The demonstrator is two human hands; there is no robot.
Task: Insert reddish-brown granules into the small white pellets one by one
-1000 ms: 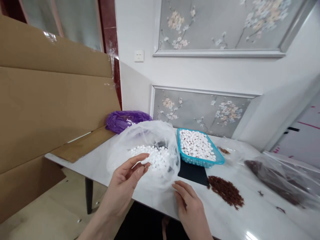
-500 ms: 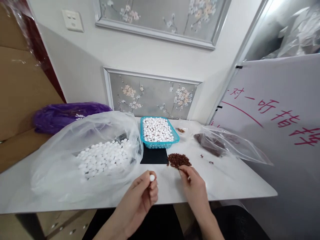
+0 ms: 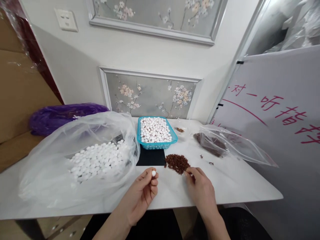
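Observation:
A small white ball (image 3: pixel 153 173) is pinched between the thumb and fingers of my left hand (image 3: pixel 143 190), held above the front of the table. My right hand (image 3: pixel 201 186) has its thumb and fingertips pressed together at the right edge of a pile of small reddish-brown pieces (image 3: pixel 177 162); anything between those fingertips is too small to make out. Behind the pile, a blue plastic basket (image 3: pixel 157 146) is heaped with white balls that show brown spots. To the left, a clear plastic bag (image 3: pixel 50 173) lies open with many loose white balls (image 3: pixel 97 160) inside.
A zip bag of brown pieces (image 3: pixel 211 144) lies at the right, with a smaller clear bag (image 3: pixel 180 129) behind. The basket's front overlaps a black square (image 3: pixel 150 157). A purple bag (image 3: pixel 65 115) and cardboard (image 3: pixel 22 86) are at left. A whiteboard (image 3: pixel 265 126) borders the right.
My right hand has shifted slightly right along the edge of the brown pile. My left hand still holds the white ball, which shows more fully. The camera view has moved a little.

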